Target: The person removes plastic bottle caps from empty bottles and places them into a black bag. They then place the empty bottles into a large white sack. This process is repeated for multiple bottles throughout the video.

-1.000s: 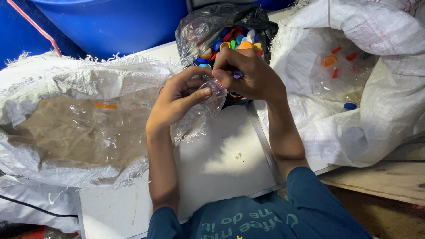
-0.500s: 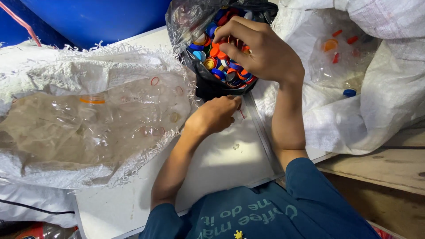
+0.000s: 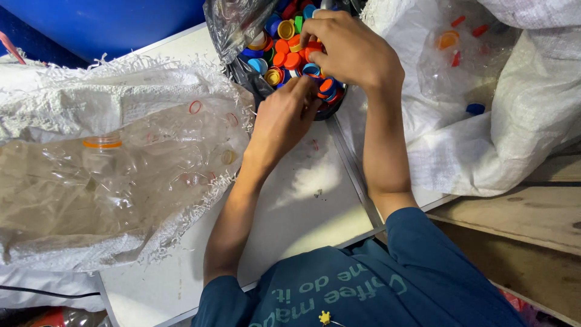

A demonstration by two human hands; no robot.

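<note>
A black plastic bag [image 3: 242,66] full of several coloured bottle caps [image 3: 284,45] lies open at the top centre. My right hand [image 3: 351,51] hovers over the caps with its fingers curled down among them; whether they pinch a cap is hidden. My left hand [image 3: 284,118] reaches up from the white table [image 3: 302,200], and its bunched fingertips touch the bag's near rim and the caps there. To the left lies a white woven sack [image 3: 91,103] filled with crushed clear plastic bottles [image 3: 103,175].
A second white woven sack [image 3: 502,121] holding capped clear bottles fills the right side. A blue barrel [image 3: 121,21] stands behind the left sack. Wooden boards [image 3: 520,224] lie at the lower right, past the table's edge.
Both hands held a clear bottle near the bag a second ago. The bottle has left them; my right hand moved over the caps, and my left hand rose from the table to the bag's rim.
</note>
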